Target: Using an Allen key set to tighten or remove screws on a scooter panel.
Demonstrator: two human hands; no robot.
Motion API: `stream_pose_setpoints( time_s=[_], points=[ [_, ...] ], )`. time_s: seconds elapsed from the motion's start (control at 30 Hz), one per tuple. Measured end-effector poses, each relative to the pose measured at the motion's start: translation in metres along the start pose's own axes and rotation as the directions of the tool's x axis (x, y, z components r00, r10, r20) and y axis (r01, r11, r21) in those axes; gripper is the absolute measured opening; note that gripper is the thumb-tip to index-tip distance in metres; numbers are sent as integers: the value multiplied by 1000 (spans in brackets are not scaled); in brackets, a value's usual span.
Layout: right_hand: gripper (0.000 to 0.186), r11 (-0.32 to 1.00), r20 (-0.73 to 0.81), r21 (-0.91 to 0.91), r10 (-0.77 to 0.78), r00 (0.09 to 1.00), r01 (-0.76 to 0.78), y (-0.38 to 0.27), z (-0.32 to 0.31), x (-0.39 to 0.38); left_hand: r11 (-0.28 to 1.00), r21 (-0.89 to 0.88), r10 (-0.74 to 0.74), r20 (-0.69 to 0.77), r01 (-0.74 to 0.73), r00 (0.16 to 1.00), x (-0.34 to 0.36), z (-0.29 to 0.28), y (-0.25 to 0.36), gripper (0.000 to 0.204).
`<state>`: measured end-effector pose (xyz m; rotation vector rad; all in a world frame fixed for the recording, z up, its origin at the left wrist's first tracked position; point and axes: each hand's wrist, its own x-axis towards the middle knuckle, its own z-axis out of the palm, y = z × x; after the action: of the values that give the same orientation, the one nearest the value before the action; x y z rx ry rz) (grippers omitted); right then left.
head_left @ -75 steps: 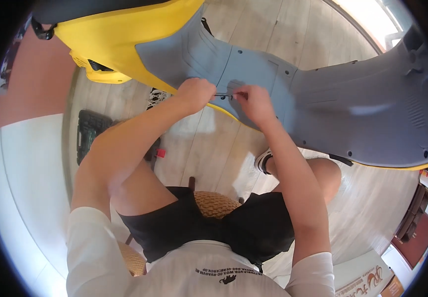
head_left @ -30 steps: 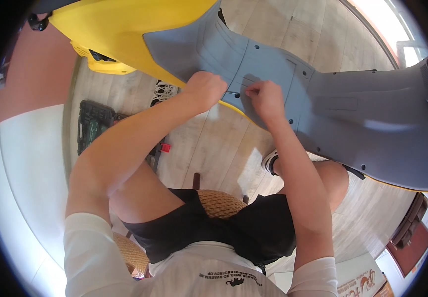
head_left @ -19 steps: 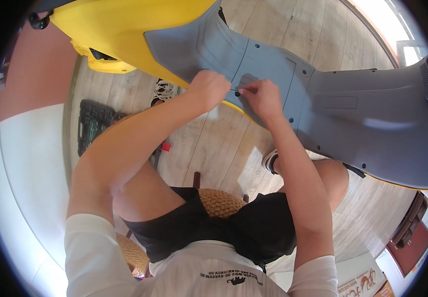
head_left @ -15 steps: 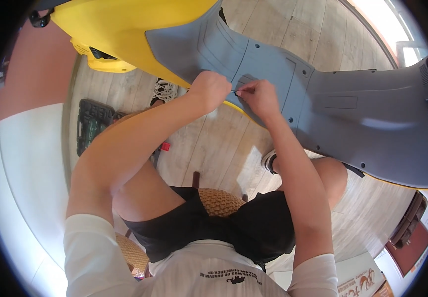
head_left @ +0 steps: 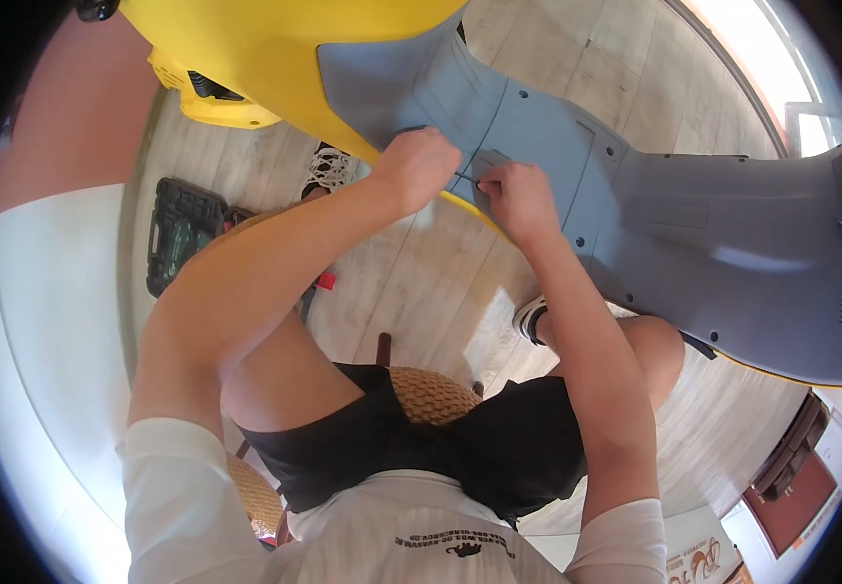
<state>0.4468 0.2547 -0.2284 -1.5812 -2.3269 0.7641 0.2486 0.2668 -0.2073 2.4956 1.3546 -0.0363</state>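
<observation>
Seated on a woven wicker stool [head_left: 431, 394], the person works at the underside of a large grey-blue plastic panel [head_left: 694, 234] that runs from upper centre out to the right edge and joins a yellow body shell [head_left: 256, 49] at upper left. Left hand [head_left: 419, 167] curled into a loose fist, knuckles against the panel, gripping one end of a thin metal pin or tool [head_left: 467, 179]; what kind of tool, too small to tell. Right hand [head_left: 515, 197] just beside it, fingers pinched shut on the other end of that thin piece, heel of the hand resting on the panel near a small rectangular recess [head_left: 492, 161]. The two hands nearly touch, with the thin piece bridging the gap. Several small screw holes dot the panel. Below on the pale wood floor [head_left: 421, 282]: an open dark green tool case [head_left: 180, 232] at left, a small red item [head_left: 325, 281] near it, well apart from the hands.
</observation>
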Motion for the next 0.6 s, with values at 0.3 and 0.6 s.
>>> stream_pose_setpoints(
  time_s=[0.3,0.6],
  points=[
    [10,1000,-3,-8,-10,1000,10,-1,-1,-4,971,203,126,16,-126,992,7,22,12,22],
    [14,1000,-15,8,20,1000,-20,-2,-7,-9,902,-257,-328,112,346,938,-13,36,71,34]
  ],
)
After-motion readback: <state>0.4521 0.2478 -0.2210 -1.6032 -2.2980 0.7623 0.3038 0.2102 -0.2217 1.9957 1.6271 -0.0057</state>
